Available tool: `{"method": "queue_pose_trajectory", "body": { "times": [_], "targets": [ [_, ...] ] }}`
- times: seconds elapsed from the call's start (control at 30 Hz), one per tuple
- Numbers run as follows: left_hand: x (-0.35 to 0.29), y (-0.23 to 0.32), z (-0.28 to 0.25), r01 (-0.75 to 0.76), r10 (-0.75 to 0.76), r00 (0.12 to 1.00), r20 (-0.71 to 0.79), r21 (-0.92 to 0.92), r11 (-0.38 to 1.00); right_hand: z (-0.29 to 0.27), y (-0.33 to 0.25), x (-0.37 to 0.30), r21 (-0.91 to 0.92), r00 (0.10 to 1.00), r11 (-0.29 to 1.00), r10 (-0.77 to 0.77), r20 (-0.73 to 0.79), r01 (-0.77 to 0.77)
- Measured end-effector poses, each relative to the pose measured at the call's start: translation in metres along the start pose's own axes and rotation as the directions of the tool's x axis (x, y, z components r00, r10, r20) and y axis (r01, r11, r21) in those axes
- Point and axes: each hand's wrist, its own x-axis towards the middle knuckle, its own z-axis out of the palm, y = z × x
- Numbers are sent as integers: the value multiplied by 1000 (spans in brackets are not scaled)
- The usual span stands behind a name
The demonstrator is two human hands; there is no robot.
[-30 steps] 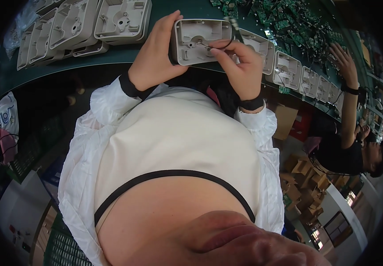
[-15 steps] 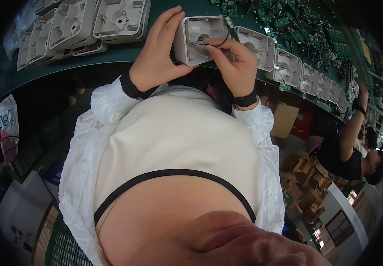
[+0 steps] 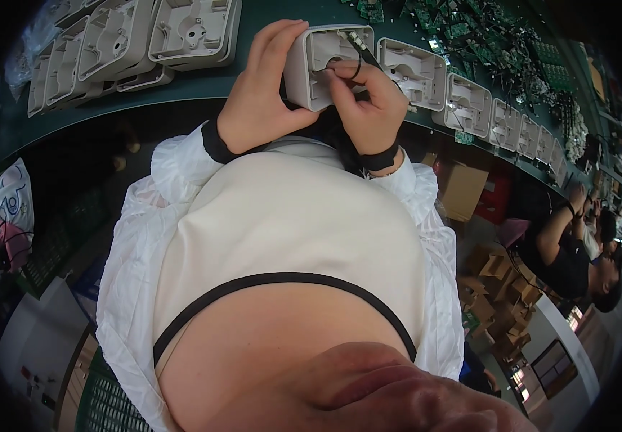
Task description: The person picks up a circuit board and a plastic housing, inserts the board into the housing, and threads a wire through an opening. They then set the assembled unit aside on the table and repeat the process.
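Note:
An open, off-white plastic housing (image 3: 302, 85) with moulded walls inside stands tilted at the table's near edge, its hollow side facing up. My left hand (image 3: 262, 93) grips its left side, fingers along the far corner and thumb under the near edge. Over the housing's right part, my right hand (image 3: 370, 104) is closed in a pinch on a thin black cable (image 3: 358, 70). The cable loops up to a dark end with small pale connectors (image 3: 356, 40). My fingertips reach into the housing and hide part of its inside.
Stacked off-white housings (image 3: 192, 36) stand at the left. A row of similar housings (image 3: 412, 75) runs along the table edge to the right. Many green circuit boards (image 3: 469, 32) lie heaped beyond it. A co-worker (image 3: 563, 252) sits far right, near cardboard boxes (image 3: 462, 191).
My right hand has moved slightly left, deeper over the housing, and the cable's connector end has swung left. My left hand keeps its hold. The co-worker's arm has come down.

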Motion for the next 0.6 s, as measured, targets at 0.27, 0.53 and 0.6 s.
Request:
{"method": "queue_pose_trajectory", "body": {
  "times": [0.27,0.53,0.6],
  "targets": [
    [2,0,-2,47,-46,999,15,-42,998,-6,-5,10,-30,990,999,35,133,-31],
    [2,-4,-8,75,-73,995,63,-28,997,-21,-9,28,-326,987,933,-163,-6,152],
    [2,-3,-9,68,-66,996,67,-29,997,-23,-7,39,-482,968,844,-245,47,237]
  ]
}}
